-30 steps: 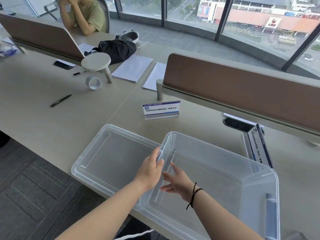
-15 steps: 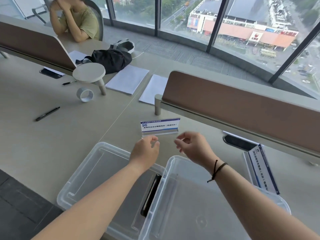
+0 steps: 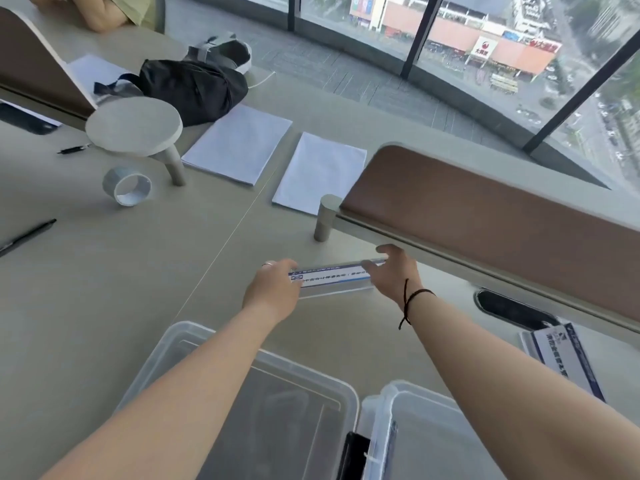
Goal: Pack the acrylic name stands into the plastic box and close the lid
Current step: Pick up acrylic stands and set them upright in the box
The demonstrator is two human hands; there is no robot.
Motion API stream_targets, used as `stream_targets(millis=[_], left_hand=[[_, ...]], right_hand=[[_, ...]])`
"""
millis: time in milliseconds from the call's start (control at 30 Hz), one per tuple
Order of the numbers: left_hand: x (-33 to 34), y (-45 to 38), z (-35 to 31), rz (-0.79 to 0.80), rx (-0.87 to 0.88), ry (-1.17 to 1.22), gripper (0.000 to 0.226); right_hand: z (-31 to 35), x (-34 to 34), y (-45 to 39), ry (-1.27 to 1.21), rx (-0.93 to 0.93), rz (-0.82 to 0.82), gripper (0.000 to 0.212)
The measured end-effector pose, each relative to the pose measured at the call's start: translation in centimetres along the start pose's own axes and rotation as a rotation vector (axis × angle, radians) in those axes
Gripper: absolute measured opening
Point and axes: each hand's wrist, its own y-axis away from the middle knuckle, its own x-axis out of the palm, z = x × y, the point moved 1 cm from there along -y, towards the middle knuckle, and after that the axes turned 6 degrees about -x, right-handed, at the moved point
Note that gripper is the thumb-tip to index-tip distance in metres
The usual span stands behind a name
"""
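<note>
Acrylic name stand (image 3: 333, 279) sits on the counter (image 3: 104, 271) beyond the plastic box (image 3: 408, 441), gripped at both ends: the left hand (image 3: 273, 289) curls round its left end, the right hand (image 3: 393, 271) round its right. Its insert has a blue band and a line of dark characters too blurred to read. The lid (image 3: 277, 386) lies beside the box. A second name stand (image 3: 562, 358) lies flat at right, with white characters on blue. A tape roll (image 3: 127, 185) stands at left.
</note>
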Motion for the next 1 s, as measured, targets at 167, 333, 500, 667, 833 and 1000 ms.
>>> stream_targets(millis=[167, 333, 500, 667, 833, 1000], left_hand=[[0.1, -1.5, 0.5, -0.013, 0.111, -0.120, 0.019], [0.5, -2.1, 0.3, -0.034, 0.143, -0.149, 0.022], [-0.2, -0.6, -0.2, -0.120, 0.156, -0.030, 0.019], [-2.7, 3.9, -1.2, -0.230, 0.276, 0.018, 0.013], [-4.6, 10.5, -3.3, -0.264, 0.358, 0.008, 0.009], [-5.9, 18.4, -6.4, -0.314, 0.426, -0.040, 0.012]], right_hand=[[-0.8, 1.7, -1.6, -0.127, 0.079, -0.026, 0.034], [-1.2, 1.4, -1.7, -0.077, 0.008, -0.007, 0.032], [-0.9, 0.7, -0.3, -0.079, -0.055, -0.073, 0.047], [-0.3, -2.2, 3.0, -0.046, -0.190, -0.150, 0.043], [-0.6, -6.2, 7.6, -0.063, -0.268, -0.233, 0.036], [-1.7, -11.8, 13.1, -0.043, -0.393, -0.263, 0.039]])
